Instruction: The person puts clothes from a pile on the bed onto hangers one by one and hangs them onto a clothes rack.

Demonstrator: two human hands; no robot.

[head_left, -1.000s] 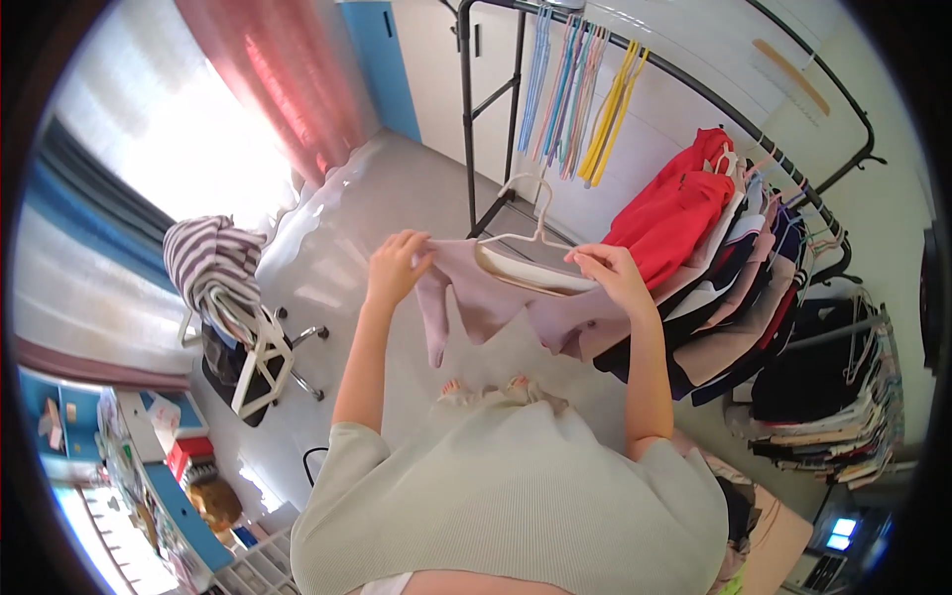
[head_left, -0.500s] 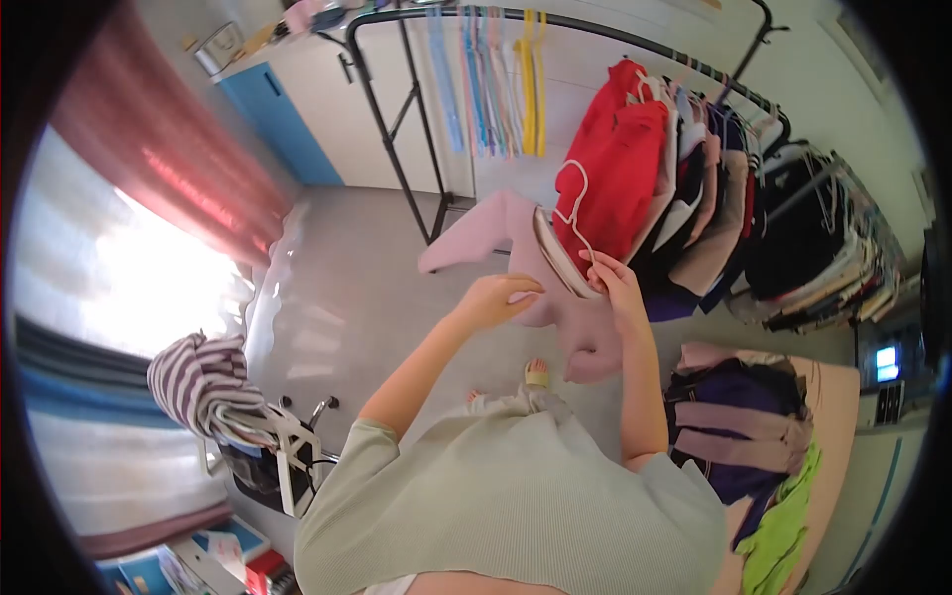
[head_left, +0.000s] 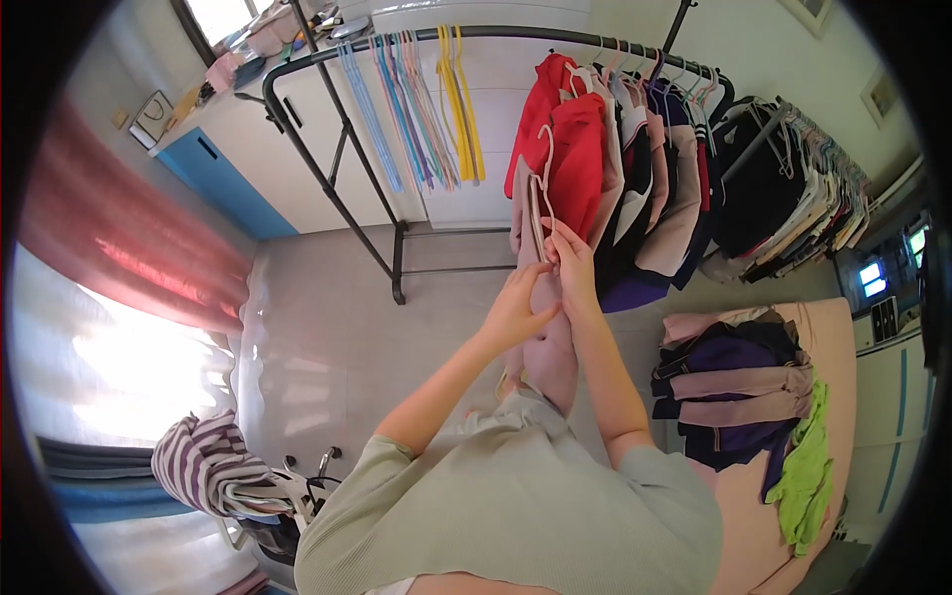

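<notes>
Pale mauve-pink garment [head_left: 548, 352], soft fabric, on a slim white hanger [head_left: 550, 159]: held up before the black metal rack [head_left: 496, 32], against the red hooded garment [head_left: 577, 139]. Long axis runs from the hook, beyond the hands towards the rail, back towards the wearer.

Right hand [head_left: 572, 260]: nearer the hook; fingers closed on the garment's upper edge, forearm reaching forward, angled inward.

Left hand [head_left: 516, 305]: nearer the wearer, against the fabric; fingers bent, thumb spread, grip uncertain; forearm slanting in from the left.

Yellow hangers [head_left: 461, 129]: on the rail, left of the red garment.
</notes>
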